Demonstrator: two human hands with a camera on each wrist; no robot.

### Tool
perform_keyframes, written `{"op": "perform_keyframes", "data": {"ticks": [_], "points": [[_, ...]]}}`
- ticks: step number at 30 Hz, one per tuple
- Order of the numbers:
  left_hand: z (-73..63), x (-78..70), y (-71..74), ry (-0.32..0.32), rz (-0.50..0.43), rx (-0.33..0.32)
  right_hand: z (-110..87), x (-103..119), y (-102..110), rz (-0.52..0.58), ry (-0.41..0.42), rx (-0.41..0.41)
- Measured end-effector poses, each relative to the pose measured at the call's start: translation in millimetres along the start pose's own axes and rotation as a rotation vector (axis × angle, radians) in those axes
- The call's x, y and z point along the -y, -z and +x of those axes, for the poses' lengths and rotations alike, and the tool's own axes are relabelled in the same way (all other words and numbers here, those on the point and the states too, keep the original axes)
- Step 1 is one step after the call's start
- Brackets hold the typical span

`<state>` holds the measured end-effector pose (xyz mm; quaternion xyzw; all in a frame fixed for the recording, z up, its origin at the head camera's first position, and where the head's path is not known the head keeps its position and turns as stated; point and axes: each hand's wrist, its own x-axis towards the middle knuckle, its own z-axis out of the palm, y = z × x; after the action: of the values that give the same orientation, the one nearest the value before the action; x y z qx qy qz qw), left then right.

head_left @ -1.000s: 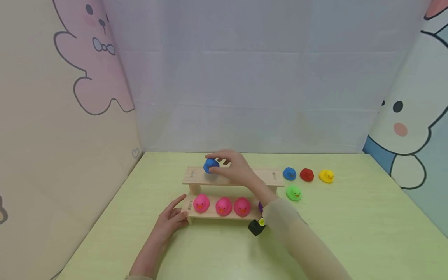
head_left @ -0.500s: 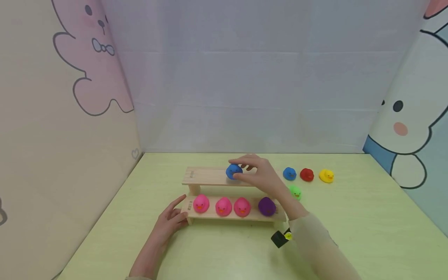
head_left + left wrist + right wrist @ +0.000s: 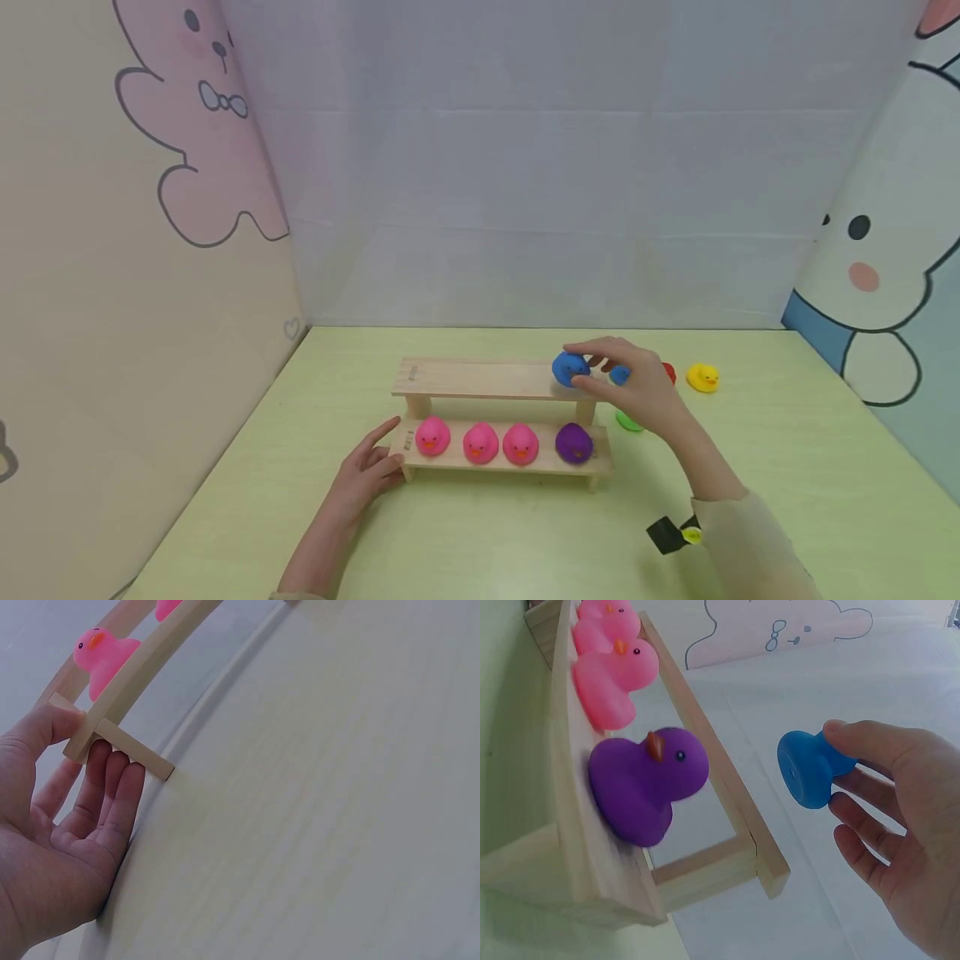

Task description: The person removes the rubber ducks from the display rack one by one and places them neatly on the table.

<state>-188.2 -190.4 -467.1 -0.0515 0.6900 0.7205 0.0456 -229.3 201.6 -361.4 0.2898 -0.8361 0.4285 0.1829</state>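
My right hand (image 3: 636, 385) pinches a blue rubber duck (image 3: 570, 368) between thumb and fingers. In the head view the duck overlaps the right end of the upper tier of a wooden two-tier stand (image 3: 480, 379); the right wrist view shows a gap between the duck's underside (image 3: 795, 769) and that board. With thumb over the board and fingers beneath, my left hand (image 3: 75, 825) holds the lower tier's left end. Along that tier sit three pink rubber ducks (image 3: 481, 443) and, at the right, a purple rubber duck (image 3: 574, 443).
Right of the stand, a yellow duck (image 3: 702, 378) rests on the table (image 3: 795, 467). My right hand partly covers a red duck (image 3: 670, 372), another blue duck (image 3: 619, 375) and a green duck (image 3: 628, 421). A white wall (image 3: 525, 167) rises behind the table's back edge.
My right hand has carried the blue duck rightward along the upper tier, from its left end to its right end. The purple duck has come into full view. My left hand keeps its place.
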Motion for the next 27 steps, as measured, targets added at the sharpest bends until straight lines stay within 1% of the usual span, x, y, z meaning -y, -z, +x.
{"op": "perform_keyframes", "data": {"ticks": [6, 11, 15, 21, 27], "points": [[-0.6, -0.7, -0.8, 0.0, -0.001, -0.003, -17.6, -13, 16, -0.091, 0.013, -0.032], [-1.5, -1.0, -0.7, -0.003, -0.005, 0.0, -31.4, -19, 28, -0.171, 0.0, -0.044], [-1.5, -0.8, -0.3, -0.006, -0.009, 0.004, -40.9, -24, 38, -0.21, -0.014, -0.066], [-1.2, -0.3, -0.2, -0.011, -0.014, 0.005, -51.8, -33, 51, -0.269, -0.033, -0.089], [-1.1, -0.4, -0.3, -0.005, -0.007, -0.002, -59.4, -43, 58, -0.377, -0.038, -0.08]]}}
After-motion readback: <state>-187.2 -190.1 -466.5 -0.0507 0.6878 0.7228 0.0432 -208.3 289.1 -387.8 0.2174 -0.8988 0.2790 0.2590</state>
